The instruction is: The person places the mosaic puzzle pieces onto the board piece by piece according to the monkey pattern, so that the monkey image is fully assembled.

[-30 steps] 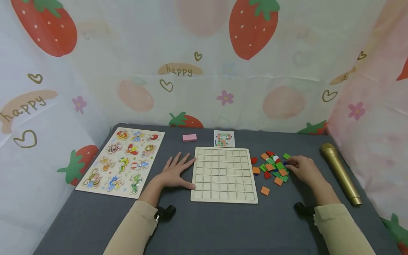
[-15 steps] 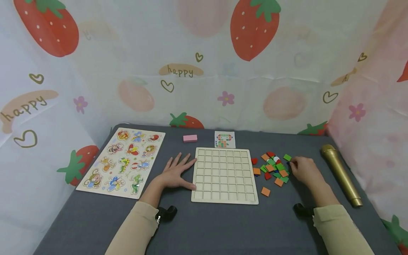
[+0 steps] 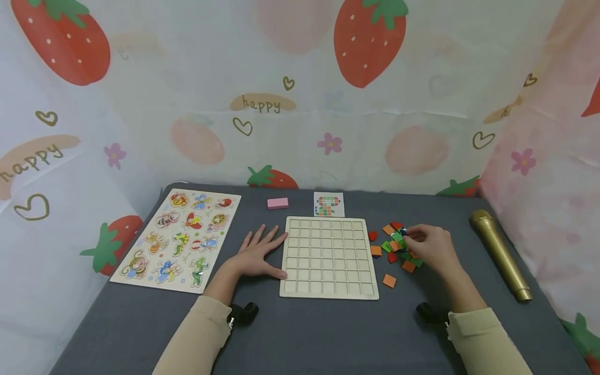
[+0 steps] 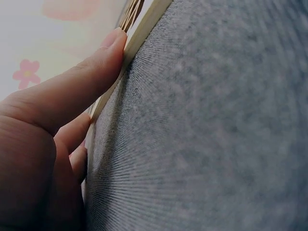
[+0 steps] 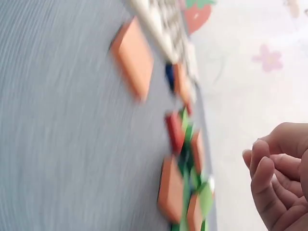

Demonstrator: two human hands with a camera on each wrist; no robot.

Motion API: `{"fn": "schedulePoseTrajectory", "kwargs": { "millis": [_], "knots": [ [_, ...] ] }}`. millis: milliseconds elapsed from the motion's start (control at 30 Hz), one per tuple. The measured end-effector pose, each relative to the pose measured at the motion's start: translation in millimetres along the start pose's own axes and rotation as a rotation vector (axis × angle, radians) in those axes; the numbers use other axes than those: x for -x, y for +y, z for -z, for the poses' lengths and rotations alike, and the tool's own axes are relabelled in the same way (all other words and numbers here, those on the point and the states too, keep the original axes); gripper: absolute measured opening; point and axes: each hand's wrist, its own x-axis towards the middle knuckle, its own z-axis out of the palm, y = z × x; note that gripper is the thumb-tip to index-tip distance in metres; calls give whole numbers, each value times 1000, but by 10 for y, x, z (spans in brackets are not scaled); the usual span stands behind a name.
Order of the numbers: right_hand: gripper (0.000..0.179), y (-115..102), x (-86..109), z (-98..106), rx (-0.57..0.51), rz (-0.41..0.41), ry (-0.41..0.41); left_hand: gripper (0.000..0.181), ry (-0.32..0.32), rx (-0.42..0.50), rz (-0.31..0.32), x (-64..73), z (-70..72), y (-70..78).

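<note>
A pale wooden grid board lies flat on the table. My left hand is spread beside it, its thumb and index fingertip touching the board's left edge. In the left wrist view the thumb presses against that edge. My right hand is raised over a loose pile of coloured tiles to the right of the board. Its thumb and index finger pinch a small dark blue tile. The right wrist view shows the curled fingers, but the tile is hidden there.
A small pattern card and a pink block lie behind the board. An insect picture board is at left, a gold cylinder at right. One orange tile sits apart from the pile. Printed cloth hangs behind the table.
My right hand has lifted from the pile's right side and moved left over it, with the dark blue tile at its fingertips. The left hand stays at the board's edge.
</note>
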Motion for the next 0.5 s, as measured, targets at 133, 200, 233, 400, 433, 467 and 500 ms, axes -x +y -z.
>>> {"fn": "schedulePoseTrajectory", "kwargs": {
  "millis": [133, 200, 233, 400, 433, 467, 500],
  "knots": [
    [33, -108, -21, -78, -98, -21, -51, 111, 5, 8, -2, 4, 1, 2],
    [34, -155, -29, -129, -127, -11, -67, 110, 8, 13, -3, 3, 1, 3],
    [32, -176, -33, -156, -134, -6, -72, 110, 7, 13, -2, 0, 1, 4],
    [27, -237, -68, -337, -188, -26, -116, 111, -14, 4, 12, -5, 12, 30],
    [26, -242, -84, -373, -193, -40, -128, 111, -20, 0, 17, -7, 17, 39],
    [25, -245, -101, -408, -193, -53, -140, 111, -26, -1, 21, -9, 22, 49],
    [24, -251, -119, -436, -190, -67, -151, 112, -33, -5, 27, -11, 26, 61]
  ]
}}
